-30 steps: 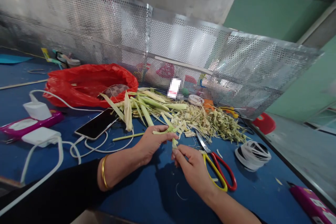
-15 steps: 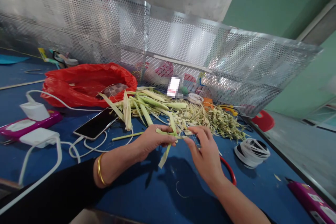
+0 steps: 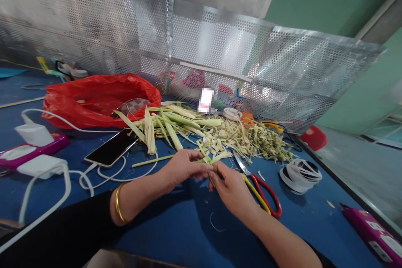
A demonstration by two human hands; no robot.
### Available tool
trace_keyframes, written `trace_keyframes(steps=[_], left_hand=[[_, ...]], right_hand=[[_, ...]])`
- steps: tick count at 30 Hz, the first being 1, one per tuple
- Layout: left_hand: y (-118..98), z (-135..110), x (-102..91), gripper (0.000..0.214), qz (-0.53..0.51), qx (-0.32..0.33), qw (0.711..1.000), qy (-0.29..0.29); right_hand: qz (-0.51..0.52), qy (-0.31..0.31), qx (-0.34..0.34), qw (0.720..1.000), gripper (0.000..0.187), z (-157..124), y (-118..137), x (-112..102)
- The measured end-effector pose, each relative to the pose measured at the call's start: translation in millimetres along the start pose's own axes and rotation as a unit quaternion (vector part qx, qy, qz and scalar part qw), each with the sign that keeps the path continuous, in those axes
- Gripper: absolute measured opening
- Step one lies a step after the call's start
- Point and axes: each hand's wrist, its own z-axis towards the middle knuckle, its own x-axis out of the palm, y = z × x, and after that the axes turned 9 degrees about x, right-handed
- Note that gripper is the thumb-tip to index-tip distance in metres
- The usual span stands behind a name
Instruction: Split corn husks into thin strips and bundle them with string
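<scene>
Both hands meet over the blue table, pinching a small piece of green corn husk (image 3: 210, 159) folded or crossed between the fingertips. My left hand (image 3: 188, 165) is closed on it, a gold bangle at the wrist. From the other side my right hand (image 3: 230, 186) grips it, fingers pressed together; its fingertips are partly hidden. Just right of that hand lie scissors (image 3: 265, 194) with red and yellow handles, blades pointing away. Behind the hands is a heap of husks (image 3: 179, 121), with pale shreds (image 3: 220, 138) and a dried greenish bunch (image 3: 271, 142) to its right.
A red plastic bag (image 3: 103, 100) stands back left. A phone (image 3: 111, 148) with a white cable, white chargers (image 3: 44, 165) and a purple power strip (image 3: 47, 146) lie left. On the right are a spool of white ribbon (image 3: 300, 176) and another purple device (image 3: 370, 232). A perforated metal screen (image 3: 213, 46) closes the back.
My right hand has moved left and down to meet my left hand. The husk strip that hung below now sits gathered between the fingers, and the scissors show more fully.
</scene>
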Motion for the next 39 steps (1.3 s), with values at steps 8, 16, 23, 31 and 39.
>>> trace_keyframes(steps=[8, 16, 23, 31, 39], left_hand=[[6.3, 1.0, 4.9, 0.015, 0.039, 0.058, 0.996, -0.049], [14.7, 4.5, 10.1, 0.027, -0.018, 0.016, 0.989, -0.144], [4.3, 4.0, 10.9, 0.028, -0.063, 0.003, 0.981, -0.182], [9.1, 9.7, 3.7, 0.025, -0.043, -0.002, 0.984, -0.172], [0.7, 8.6, -6.0, 0.026, -0.060, -0.025, 0.996, -0.065]], right_hand=[[-0.027, -0.038, 0.027, 0.999, 0.020, 2.0, -7.1, 7.6], [-0.121, -0.072, -0.051, 0.989, 0.024, -0.2, -1.7, 4.5], [-0.096, -0.068, -0.060, 0.991, 0.026, -4.7, 4.8, -2.8], [-0.091, -0.053, -0.046, 0.993, 0.027, -8.8, 7.0, 2.2], [-0.136, -0.224, -0.085, 0.962, 0.016, 3.6, -3.0, -17.7]])
